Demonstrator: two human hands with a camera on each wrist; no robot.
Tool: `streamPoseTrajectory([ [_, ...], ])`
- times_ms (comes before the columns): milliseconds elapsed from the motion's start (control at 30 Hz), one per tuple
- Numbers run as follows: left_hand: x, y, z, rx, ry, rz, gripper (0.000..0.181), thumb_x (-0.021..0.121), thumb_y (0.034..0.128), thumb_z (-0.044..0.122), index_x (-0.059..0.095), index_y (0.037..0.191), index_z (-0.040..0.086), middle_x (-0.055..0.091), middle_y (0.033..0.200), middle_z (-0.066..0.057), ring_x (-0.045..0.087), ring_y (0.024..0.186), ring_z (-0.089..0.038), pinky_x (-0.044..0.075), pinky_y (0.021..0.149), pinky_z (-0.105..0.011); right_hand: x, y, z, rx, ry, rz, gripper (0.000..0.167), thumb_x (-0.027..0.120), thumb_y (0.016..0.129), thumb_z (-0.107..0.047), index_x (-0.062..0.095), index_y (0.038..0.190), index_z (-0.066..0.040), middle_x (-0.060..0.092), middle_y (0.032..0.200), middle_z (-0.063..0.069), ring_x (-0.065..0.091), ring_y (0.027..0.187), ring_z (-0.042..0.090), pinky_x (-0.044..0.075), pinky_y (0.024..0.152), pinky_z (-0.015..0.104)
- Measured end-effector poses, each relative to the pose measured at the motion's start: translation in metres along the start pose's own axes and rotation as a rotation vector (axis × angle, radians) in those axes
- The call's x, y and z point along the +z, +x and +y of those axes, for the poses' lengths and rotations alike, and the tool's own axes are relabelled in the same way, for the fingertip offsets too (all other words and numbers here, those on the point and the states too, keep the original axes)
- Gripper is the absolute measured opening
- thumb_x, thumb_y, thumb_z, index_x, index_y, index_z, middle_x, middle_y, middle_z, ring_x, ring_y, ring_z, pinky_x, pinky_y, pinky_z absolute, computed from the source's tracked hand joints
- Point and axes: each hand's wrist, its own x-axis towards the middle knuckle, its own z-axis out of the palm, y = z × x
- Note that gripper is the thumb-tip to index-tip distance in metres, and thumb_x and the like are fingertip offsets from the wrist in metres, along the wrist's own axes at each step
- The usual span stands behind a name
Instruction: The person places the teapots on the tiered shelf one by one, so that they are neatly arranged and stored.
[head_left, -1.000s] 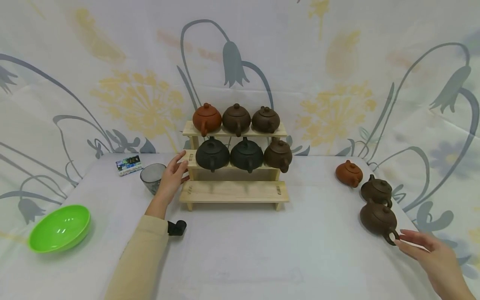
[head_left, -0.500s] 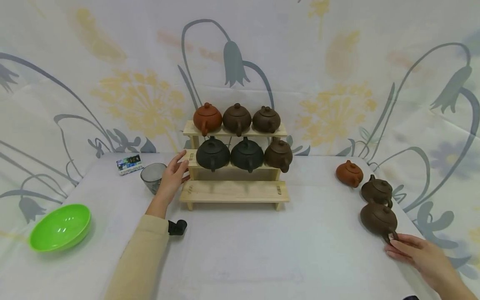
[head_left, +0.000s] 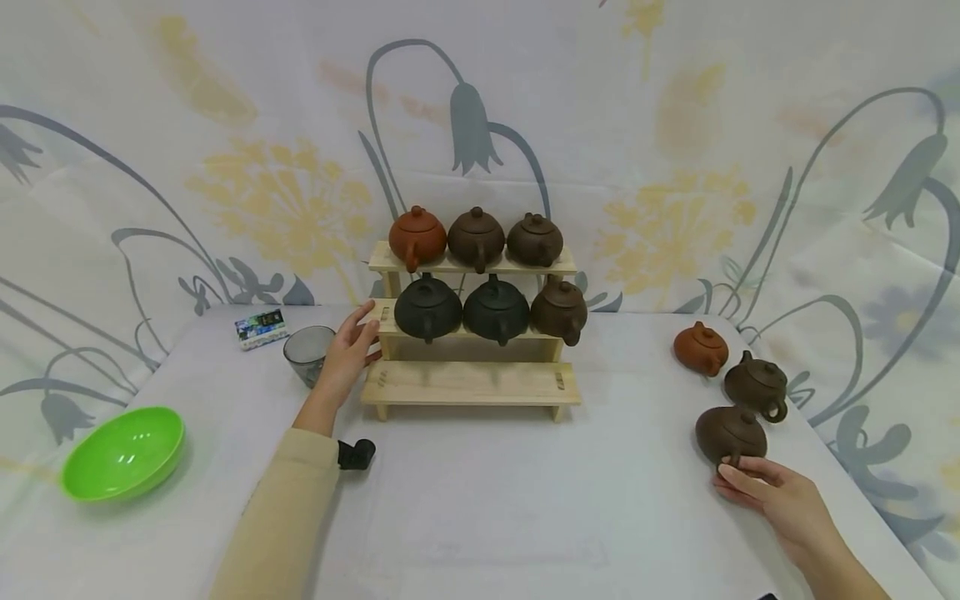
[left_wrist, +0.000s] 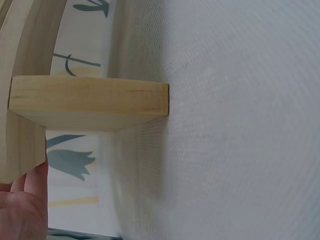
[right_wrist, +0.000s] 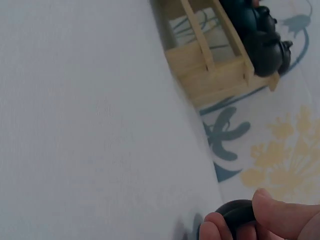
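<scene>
Between the thumb and fingers of my right hand [head_left: 776, 498] is the handle of a dark brown teapot [head_left: 729, 432]. The teapot is at the right side of the table, and only a small dark part of it shows in the right wrist view. My left hand [head_left: 345, 348] grips the left end of a tiered wooden stand [head_left: 468, 385] at its middle shelf; some fingers are hidden by the wood. Three teapots are on the top shelf, one reddish [head_left: 417, 237] and two brown. Two black teapots [head_left: 427, 307] and a brown one [head_left: 558, 308] fill the middle shelf.
Behind the held teapot stand another brown teapot [head_left: 756, 383] and a reddish one [head_left: 701, 348]. A grey glass [head_left: 306, 346] is close beside my left wrist. Farther left are a small printed card box [head_left: 261, 330] and a green bowl [head_left: 123, 454]. A patterned cloth [head_left: 300, 117] hangs behind.
My right hand has taken hold of the front brown teapot's handle and moved it left, away from the brown teapot behind it. The left hand stays on the stand.
</scene>
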Motion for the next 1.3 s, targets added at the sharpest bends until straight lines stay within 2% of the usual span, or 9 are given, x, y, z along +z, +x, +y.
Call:
streamPoseTrajectory([
  [200, 0.000, 0.000, -0.001, 0.005, -0.017, -0.003, 0.053, 0.043, 0.0996, 0.031, 0.027, 0.148, 0.019, 0.039, 0.135, -0.019, 0.041, 0.123, -0.031, 0.039, 0.099, -0.045, 0.036, -0.006, -0.013, -0.029, -0.067, -0.007, 0.025, 0.070, 0.085, -0.014, 0.058, 0.099, 0.003, 0.064, 0.090, -0.008, 0.067, 0.078, 0.015, 0.053, 0.074, 0.023],
  [433, 0.000, -0.001, 0.000, 0.003, -0.010, -0.003, 0.054, 0.043, 0.0994, 0.032, 0.026, 0.149, 0.019, 0.039, 0.136, -0.019, 0.041, 0.124, -0.032, 0.038, 0.099, -0.045, 0.079, -0.017, -0.029, -0.093, -0.150, -0.035, 0.033, 0.068, 0.087, -0.015, 0.059, 0.106, 0.010, 0.066, 0.092, 0.003, 0.067, 0.079, 0.017, 0.053, 0.075, 0.025],
  [800, 0.000, 0.000, -0.001, 0.008, -0.017, -0.009, 0.053, 0.043, 0.0998, 0.031, 0.026, 0.149, 0.019, 0.038, 0.136, -0.020, 0.040, 0.123, -0.032, 0.038, 0.100, -0.046, 0.129, -0.035, -0.053, -0.195, -0.137, -0.142, 0.028, 0.069, 0.085, -0.009, 0.059, 0.102, 0.011, 0.068, 0.088, 0.015, 0.067, 0.080, 0.020, 0.052, 0.078, 0.028],
  [1033, -0.001, -0.001, -0.001, 0.001, -0.010, -0.006, 0.054, 0.044, 0.0992, 0.033, 0.026, 0.149, 0.019, 0.039, 0.136, -0.019, 0.041, 0.123, -0.031, 0.039, 0.098, -0.044, 0.162, -0.034, -0.059, -0.290, -0.089, -0.281, 0.027, 0.070, 0.082, -0.005, 0.058, 0.097, 0.014, 0.067, 0.087, 0.019, 0.067, 0.076, 0.019, 0.053, 0.077, 0.030],
  [1300, 0.000, 0.000, 0.001, -0.001, -0.022, -0.005, 0.053, 0.043, 0.0996, 0.032, 0.026, 0.149, 0.019, 0.040, 0.136, -0.019, 0.042, 0.122, -0.031, 0.039, 0.099, -0.044, 0.204, -0.029, -0.064, -0.336, -0.105, -0.338, 0.023, 0.072, 0.080, -0.003, 0.059, 0.093, 0.011, 0.069, 0.082, 0.016, 0.067, 0.073, 0.019, 0.053, 0.075, 0.029],
])
